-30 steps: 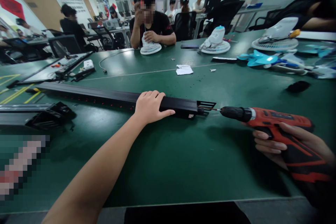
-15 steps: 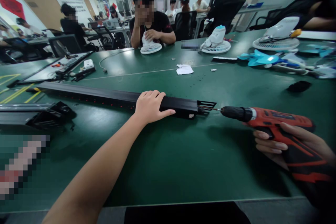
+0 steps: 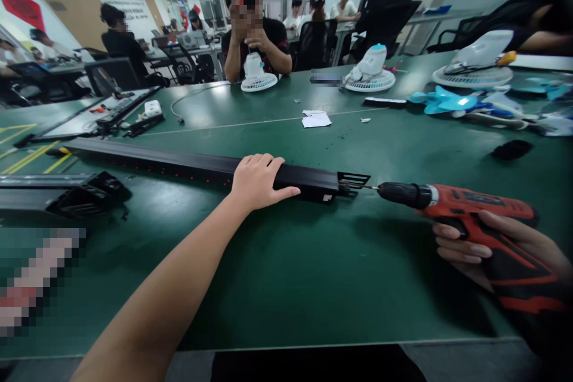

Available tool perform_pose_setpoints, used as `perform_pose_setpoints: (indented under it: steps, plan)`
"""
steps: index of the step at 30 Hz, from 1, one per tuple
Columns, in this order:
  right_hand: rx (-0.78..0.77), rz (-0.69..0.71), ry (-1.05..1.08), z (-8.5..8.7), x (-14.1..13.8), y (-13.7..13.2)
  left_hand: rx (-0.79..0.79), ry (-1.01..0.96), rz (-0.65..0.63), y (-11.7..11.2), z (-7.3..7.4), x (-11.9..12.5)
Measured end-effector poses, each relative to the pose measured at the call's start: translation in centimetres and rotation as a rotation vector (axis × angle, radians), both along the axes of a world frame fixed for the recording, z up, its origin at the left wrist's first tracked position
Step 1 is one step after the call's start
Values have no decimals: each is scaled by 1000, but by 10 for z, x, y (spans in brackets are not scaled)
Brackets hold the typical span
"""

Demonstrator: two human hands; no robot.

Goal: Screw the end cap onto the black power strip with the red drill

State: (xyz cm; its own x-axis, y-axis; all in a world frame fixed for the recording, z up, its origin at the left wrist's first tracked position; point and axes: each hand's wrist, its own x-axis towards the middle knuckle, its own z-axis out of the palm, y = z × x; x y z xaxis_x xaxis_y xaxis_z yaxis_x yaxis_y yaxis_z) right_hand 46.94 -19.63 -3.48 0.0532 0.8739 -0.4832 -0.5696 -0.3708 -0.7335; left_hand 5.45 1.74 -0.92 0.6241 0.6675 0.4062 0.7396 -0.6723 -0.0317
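A long black metal bar [image 3: 188, 167] with a row of small red dots along its near side lies across the green table. My left hand [image 3: 256, 182] is closed over it near its right end, fingers over the top and thumb along the near side. A slatted black bracket [image 3: 354, 179] sticks out of that end. My right hand [image 3: 470, 245] grips a red and black cordless drill [image 3: 474, 203] by its handle, first finger hidden near the trigger. The thin bit [image 3: 372, 187] points left at the bar's end; whether its tip touches is unclear.
Another black profile [image 3: 49, 197] lies at left. Beyond the bar are scraps of paper [image 3: 316, 119], blue fan blades [image 3: 443, 99] and white fan parts [image 3: 369, 71]. Across the table a person [image 3: 280, 54] in black works on a fan [image 3: 256, 74]. A black piece [image 3: 511, 149] lies at right.
My hands, the bar and the drill hold nearly the same positions. The person opposite has raised a hand from the fan towards their face.
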Motion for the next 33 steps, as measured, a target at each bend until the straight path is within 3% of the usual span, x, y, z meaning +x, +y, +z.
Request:
perform_pose_setpoints:
  steps: [4, 14, 33]
  plan:
    - [-116, -81, 42, 6, -6, 2, -3, 18, 7, 0, 1, 1]
    - [-174, -142, 69, 15, -19, 5, -49, 28, 17, -3, 5, 2]
    - [-108, -85, 13, 11, -13, 3, -90, 48, 35, -2, 9, 3]
